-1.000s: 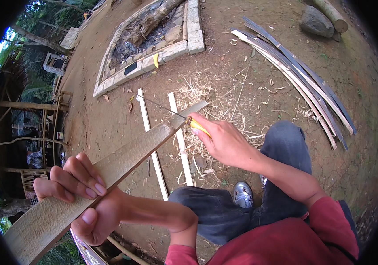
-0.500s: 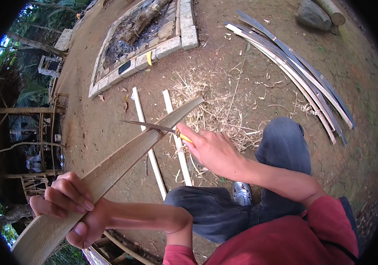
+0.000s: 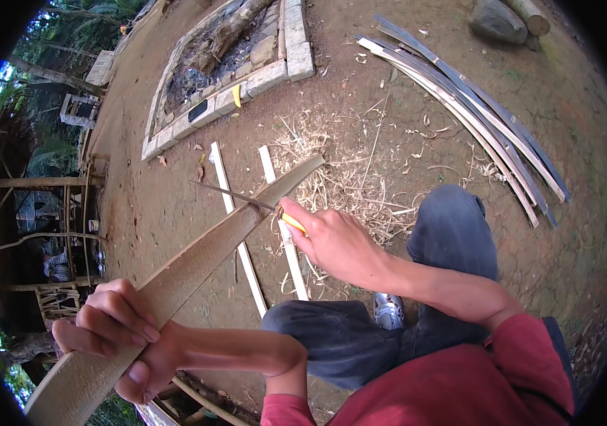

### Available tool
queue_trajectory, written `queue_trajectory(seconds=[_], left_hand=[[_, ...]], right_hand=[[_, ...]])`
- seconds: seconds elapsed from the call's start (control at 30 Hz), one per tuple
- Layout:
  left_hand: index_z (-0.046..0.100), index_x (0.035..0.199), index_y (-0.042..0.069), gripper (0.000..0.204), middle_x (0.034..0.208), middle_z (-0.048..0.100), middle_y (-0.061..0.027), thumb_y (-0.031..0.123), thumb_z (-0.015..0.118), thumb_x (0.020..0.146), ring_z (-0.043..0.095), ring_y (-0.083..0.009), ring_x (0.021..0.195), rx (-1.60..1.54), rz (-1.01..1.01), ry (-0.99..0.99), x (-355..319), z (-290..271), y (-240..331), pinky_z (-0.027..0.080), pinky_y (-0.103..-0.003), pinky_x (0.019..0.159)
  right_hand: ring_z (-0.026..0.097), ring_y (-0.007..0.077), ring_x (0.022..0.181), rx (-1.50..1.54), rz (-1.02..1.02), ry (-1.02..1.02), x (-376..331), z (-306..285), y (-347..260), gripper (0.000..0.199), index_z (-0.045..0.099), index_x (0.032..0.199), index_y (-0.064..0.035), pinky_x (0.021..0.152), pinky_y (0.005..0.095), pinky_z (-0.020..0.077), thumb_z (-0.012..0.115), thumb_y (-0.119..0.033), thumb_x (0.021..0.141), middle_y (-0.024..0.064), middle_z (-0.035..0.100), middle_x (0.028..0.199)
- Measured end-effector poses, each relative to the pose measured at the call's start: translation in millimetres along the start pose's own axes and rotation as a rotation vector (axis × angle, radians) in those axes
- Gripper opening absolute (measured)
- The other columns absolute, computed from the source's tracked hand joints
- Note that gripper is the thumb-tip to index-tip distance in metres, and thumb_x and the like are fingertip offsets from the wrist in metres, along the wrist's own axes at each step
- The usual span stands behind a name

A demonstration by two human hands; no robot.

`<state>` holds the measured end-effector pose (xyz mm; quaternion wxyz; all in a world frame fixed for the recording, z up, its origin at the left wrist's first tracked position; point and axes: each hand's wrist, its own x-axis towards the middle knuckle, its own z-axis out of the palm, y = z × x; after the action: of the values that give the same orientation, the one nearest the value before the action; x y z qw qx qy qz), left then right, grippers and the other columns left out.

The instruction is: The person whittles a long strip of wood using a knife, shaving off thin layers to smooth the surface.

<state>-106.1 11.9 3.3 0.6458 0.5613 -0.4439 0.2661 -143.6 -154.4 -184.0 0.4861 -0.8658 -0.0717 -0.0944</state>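
Observation:
A long split bamboo strip [image 3: 204, 252] slants from the lower left up to the middle of the view, its pale inner face showing. Near its lower end my left hand [image 3: 115, 330] is closed round it, fingers over the far edge and thumb on the near one. My right hand [image 3: 346, 245] grips a knife [image 3: 292, 222] by its yellow handle. The thin dark blade lies across the strip near its far end, at a darker band that looks like the node. Its tip sticks out past the left edge of the strip.
Two pale narrow slats [image 3: 250, 280] lie on the dirt beneath the strip, with a heap of curled shavings [image 3: 346, 188] beside them. Long curved strips [image 3: 473, 106] are stacked at right. Beyond, a stone-edged fire pit [image 3: 268, 79] carries a dark flat rectangular object [image 3: 197, 110] on its rim.
Both hands keep their holds. The blade has tilted slightly, its tip a little farther forward, and the strip's near end has moved slightly to the right.

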Motion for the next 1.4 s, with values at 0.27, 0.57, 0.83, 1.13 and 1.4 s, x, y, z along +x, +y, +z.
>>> queue_trajectory(seconds=[0.27,0.57,0.83,1.13,1.4], left_hand=[[0.036,0.073,0.014,0.035,0.047,0.040,0.0043,0.019,0.068,0.060,0.039,-0.0029,0.034,-0.035,0.030,-0.051,-1,2,-3,0.034,-0.015,0.032],[0.035,0.073,0.012,0.034,0.045,0.041,0.0029,0.017,0.067,0.063,0.039,-0.0035,0.033,-0.091,0.050,-0.132,-3,5,-3,0.035,-0.016,0.031],[0.037,0.070,0.011,0.034,0.043,0.042,0.0023,0.019,0.069,0.067,0.040,-0.0037,0.032,-0.125,0.036,-0.146,1,-2,-2,0.036,-0.017,0.031],[0.037,0.057,0.008,0.039,0.037,0.036,-0.0008,-0.004,0.070,0.075,0.036,-0.0095,0.029,-0.608,-0.017,-0.356,4,-18,-7,0.018,-0.022,0.031],[0.038,0.052,0.006,0.038,0.039,0.033,0.0005,-0.019,0.059,0.071,0.032,-0.0076,0.030,-0.851,-0.056,-0.596,12,-22,-14,0.012,-0.023,0.035]], right_hand=[[0.064,0.0265,0.048,-0.044,-0.034,0.066,-4,-4,12,0.037,0.050,0.128,0.0085,0.047,0.0374,0.0568,0.054,-0.013,0.098,0.0141,0.060,0.055],[0.058,0.0181,0.046,-0.142,0.209,-0.045,1,13,58,0.039,0.049,0.131,0.0110,0.035,0.0275,0.0486,0.053,-0.002,0.095,0.0112,0.059,0.058],[0.063,0.0249,0.046,0.109,-0.180,0.113,-2,-9,-12,0.037,0.052,0.129,0.0097,0.045,0.0363,0.0556,0.053,-0.012,0.099,0.0159,0.060,0.054],[0.066,0.0333,0.053,0.184,0.057,0.005,4,-13,11,0.040,0.051,0.130,0.0063,0.053,0.0420,0.0538,0.055,-0.016,0.098,0.0218,0.061,0.057],[0.064,0.0342,0.050,0.094,0.142,-0.040,-4,-8,11,0.041,0.053,0.132,0.0023,0.052,0.0439,0.0533,0.057,-0.016,0.096,0.0213,0.061,0.057]])
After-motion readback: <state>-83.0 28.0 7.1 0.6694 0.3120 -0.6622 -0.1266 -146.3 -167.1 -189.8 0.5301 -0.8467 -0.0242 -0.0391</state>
